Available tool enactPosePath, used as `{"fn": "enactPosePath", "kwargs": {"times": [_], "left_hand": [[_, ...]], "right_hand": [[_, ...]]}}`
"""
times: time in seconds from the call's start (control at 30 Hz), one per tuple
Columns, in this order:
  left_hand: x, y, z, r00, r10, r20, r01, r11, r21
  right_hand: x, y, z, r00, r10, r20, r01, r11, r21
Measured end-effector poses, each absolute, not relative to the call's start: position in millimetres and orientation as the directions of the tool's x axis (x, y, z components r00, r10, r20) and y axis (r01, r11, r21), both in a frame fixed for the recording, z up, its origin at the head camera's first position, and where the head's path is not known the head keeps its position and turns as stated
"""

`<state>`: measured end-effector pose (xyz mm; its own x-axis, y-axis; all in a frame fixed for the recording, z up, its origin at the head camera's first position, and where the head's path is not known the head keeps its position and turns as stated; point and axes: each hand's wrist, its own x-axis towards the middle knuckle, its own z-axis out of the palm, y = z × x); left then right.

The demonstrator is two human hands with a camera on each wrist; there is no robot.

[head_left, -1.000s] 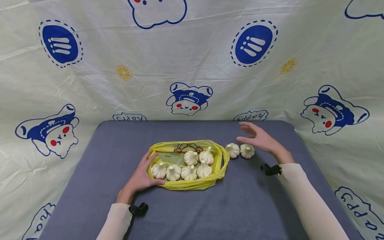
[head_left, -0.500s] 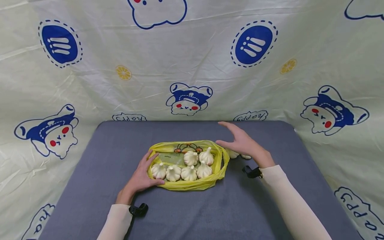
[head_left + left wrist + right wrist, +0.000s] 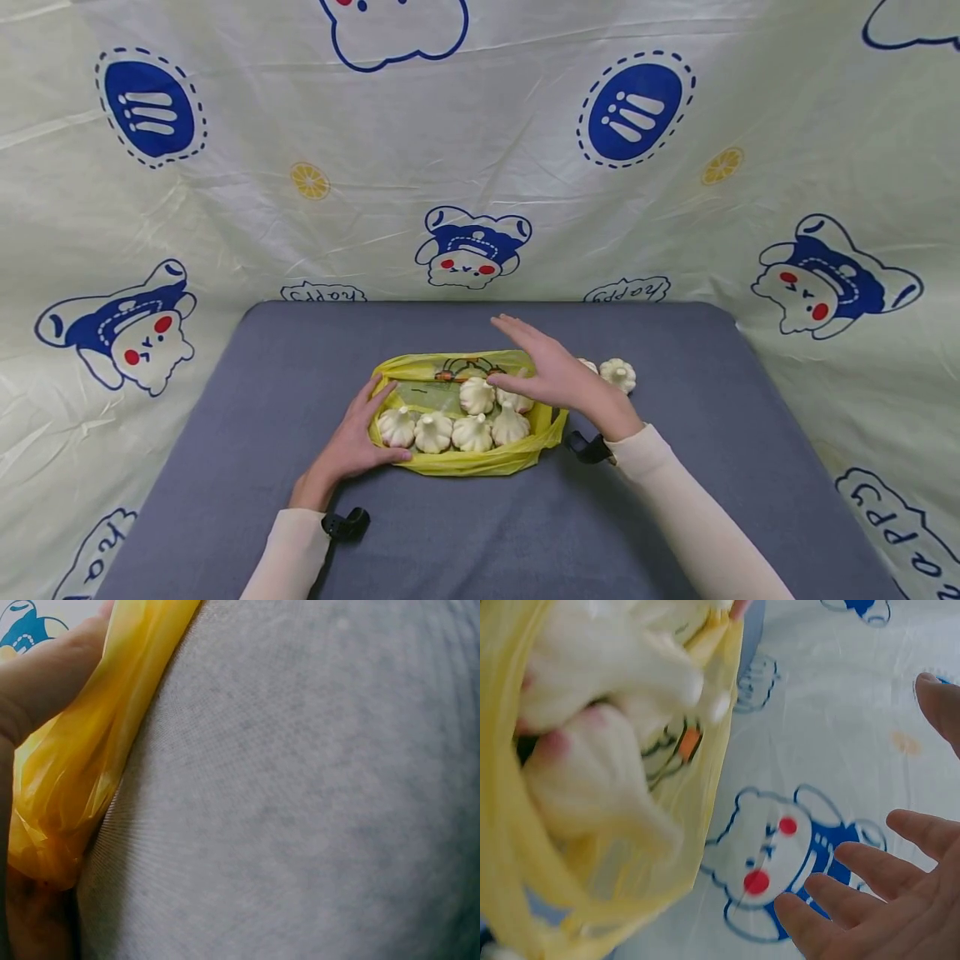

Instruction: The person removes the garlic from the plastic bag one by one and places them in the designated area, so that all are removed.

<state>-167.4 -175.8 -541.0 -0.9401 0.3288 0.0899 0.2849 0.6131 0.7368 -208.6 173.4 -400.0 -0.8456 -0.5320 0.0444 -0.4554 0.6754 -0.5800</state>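
A yellow plastic bag [image 3: 480, 462] lies with its mouth wide, facing up, and several white garlic bulbs [image 3: 472, 432] sit inside. My left hand [image 3: 358, 433] curves around the bag's left end and holds it, thumb at the front edge; in the left wrist view the thumb [image 3: 56, 671] lies against the yellow plastic. Above the bag's right end hovers my right hand [image 3: 558, 379], fingers stretched out and holding nothing. It partly covers one bulb in the bag. The right wrist view shows its spread fingers [image 3: 881, 870] apart from the bag.
Two more garlic bulbs lie to the right of the bag; one bulb [image 3: 618, 376] is plain to see, the other mostly hidden behind my right hand. Everything rests on a grey cloth-covered table [image 3: 480, 533]. A printed curtain [image 3: 480, 125] hangs behind its far edge.
My right hand has moved left, from over the two loose bulbs to above the right end of the bag. The left hand, bag and bulbs stay in place.
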Motion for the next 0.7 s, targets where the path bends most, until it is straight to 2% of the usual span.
{"fn": "enactPosePath", "kwargs": {"times": [0.17,0.43,0.7], "left_hand": [[-168,-176,-542,-0.938,0.333,0.091,0.288,0.61,0.738],[-169,-175,-543,-0.937,0.335,0.098,0.293,0.604,0.742],[-169,-177,-543,-0.932,0.342,0.121,0.317,0.605,0.73]], "right_hand": [[-202,153,-401,-0.806,-0.592,0.012,-0.498,0.667,-0.554],[-191,124,-414,-0.716,-0.697,0.032,-0.658,0.659,-0.364],[-183,96,-431,-0.671,-0.742,0.008,-0.705,0.634,-0.318]]}}
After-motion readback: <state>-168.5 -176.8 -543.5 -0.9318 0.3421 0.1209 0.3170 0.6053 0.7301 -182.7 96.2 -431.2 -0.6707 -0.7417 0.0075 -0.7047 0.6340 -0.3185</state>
